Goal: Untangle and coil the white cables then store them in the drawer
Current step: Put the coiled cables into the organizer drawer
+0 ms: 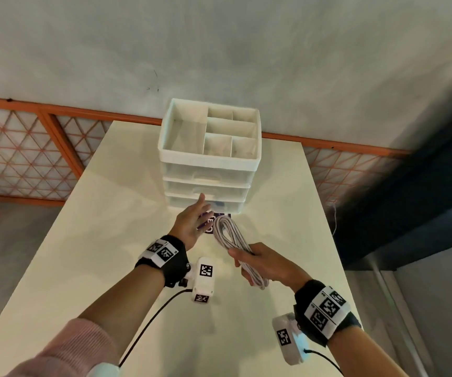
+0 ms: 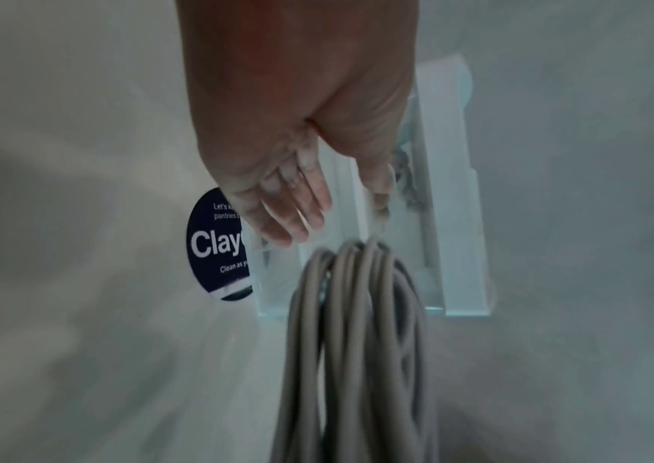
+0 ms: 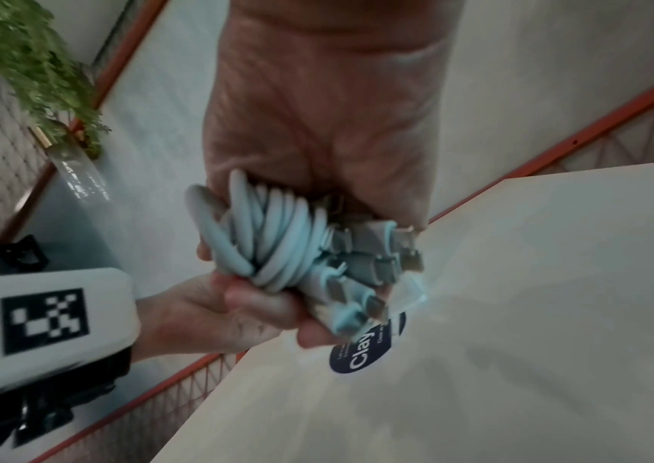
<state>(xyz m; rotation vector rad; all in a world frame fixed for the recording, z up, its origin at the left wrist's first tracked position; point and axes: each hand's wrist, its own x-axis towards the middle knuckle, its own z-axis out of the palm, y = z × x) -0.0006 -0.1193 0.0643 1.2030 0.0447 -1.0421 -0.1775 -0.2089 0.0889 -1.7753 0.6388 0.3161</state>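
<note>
coiled cables in the right hand, left hand reaching for the drawers

nearest the person, over the near right part of the table (image 1: 89, 240), the right hand (image 1: 267, 263) has its fingers curled tight around one end of the bundle of white cables (image 1: 230, 235). the coil is long and narrow; its looped end points away toward the far edge, raised off the table. in the right wrist view the fingers (image 3: 262, 308) wrap the loops, and several plug ends (image 3: 377, 250) stick out of the fist, bunched side by side.

just beyond and to the left, the left hand (image 1: 192, 220) stretches forward with fingers straight and slightly spread, holding nothing. its fingertips (image 1: 201, 198) are at the front of the lower drawers; whether they touch cannot be told. under it on the table lies a dark blue round sticker (image 2: 216, 247) with white lettering, partly covered by the hand and the coil.

near the far edge, about midway along it, stands the white drawer unit (image 1: 208, 170): three shallow translucent drawers stacked, all closed, with an open divided tray (image 1: 187, 131) on top. something dark shows through the lowest drawer front (image 1: 226, 206).
</note>
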